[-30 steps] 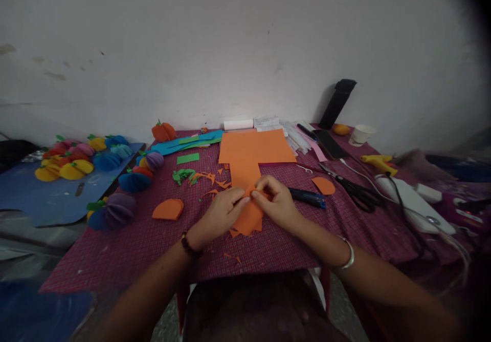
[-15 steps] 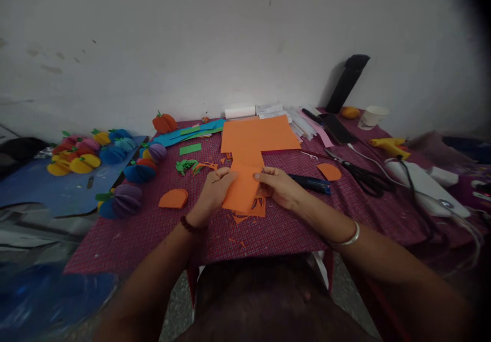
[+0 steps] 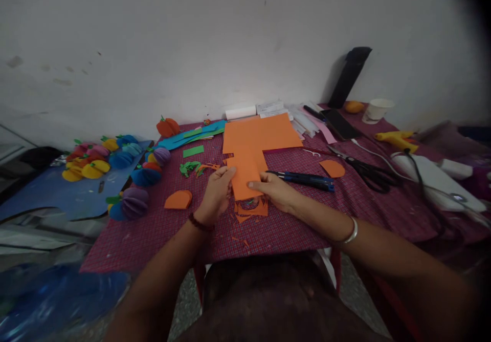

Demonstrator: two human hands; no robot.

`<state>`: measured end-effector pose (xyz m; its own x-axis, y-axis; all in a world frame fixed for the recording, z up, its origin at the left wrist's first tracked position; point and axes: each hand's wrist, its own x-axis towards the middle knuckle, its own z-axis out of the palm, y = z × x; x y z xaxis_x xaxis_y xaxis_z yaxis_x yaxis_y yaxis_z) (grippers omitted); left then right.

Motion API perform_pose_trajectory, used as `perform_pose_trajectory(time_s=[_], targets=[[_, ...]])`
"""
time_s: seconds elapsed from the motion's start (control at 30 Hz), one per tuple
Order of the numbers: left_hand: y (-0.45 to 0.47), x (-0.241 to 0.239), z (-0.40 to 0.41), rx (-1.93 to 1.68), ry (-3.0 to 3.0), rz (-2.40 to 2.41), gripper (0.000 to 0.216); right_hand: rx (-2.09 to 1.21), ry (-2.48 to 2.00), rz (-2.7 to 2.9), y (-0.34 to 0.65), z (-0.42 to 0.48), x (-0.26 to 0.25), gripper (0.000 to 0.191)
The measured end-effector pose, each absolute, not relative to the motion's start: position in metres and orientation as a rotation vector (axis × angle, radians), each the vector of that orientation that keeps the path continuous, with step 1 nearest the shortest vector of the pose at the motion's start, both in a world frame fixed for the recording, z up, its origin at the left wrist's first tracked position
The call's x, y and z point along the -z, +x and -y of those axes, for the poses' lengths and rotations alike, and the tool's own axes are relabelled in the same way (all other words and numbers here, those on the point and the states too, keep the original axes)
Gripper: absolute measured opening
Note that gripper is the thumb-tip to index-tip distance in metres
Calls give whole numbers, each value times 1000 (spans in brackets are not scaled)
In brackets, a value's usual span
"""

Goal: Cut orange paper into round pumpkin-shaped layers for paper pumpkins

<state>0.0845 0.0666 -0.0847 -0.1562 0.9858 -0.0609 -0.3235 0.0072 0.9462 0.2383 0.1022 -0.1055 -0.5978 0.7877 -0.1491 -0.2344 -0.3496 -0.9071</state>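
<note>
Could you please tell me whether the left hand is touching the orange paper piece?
Touching. The head view shows the left hand pinching the left edge of the orange paper piece, with no gap.

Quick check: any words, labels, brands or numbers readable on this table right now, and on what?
None can be read.
The white papers by the wall: too small and blurred to read.
The orange sheet held by the left hand and right hand: blank.

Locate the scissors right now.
Head view: the black scissors lie on the checked cloth to the right of the right hand, between the orange half-round cutout and the yellow glue gun.
</note>
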Motion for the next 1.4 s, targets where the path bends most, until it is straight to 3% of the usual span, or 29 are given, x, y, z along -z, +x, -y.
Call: perform_pose_trajectory(time_s=[0.4, 0.5, 0.67, 0.77, 0.9, 1.07, 1.23, 1.4], targets=[[88, 88, -66, -1434, 897, -1156, 31, -1854, -760, 1280, 236, -101, 104, 35], [83, 87, -67, -1377, 865, -1088, 26, -1610, -823, 1530, 239, -105, 102, 32], [85, 83, -65, -1337, 643, -938, 17, -901, -944, 1961, 246, -113, 102, 10], [91, 85, -65, -1430, 523, -849, 8, -730, -956, 2042, 246, -112, 103, 10], [93, 88, -64, -1499, 585, -820, 7, -860, -906, 2005, 243, -110, 106, 11], [93, 87, -60, -1461, 805, -847, 17, -1114, -713, 1802, 246, -113, 102, 26], [96, 86, -57, -1326, 861, -872, 31, -1033, -774, 1722, 252, -113, 93, 27], [95, 87, -58, -1363, 820, -913, 28, -969, -823, 1813, 252, -111, 93, 33]])
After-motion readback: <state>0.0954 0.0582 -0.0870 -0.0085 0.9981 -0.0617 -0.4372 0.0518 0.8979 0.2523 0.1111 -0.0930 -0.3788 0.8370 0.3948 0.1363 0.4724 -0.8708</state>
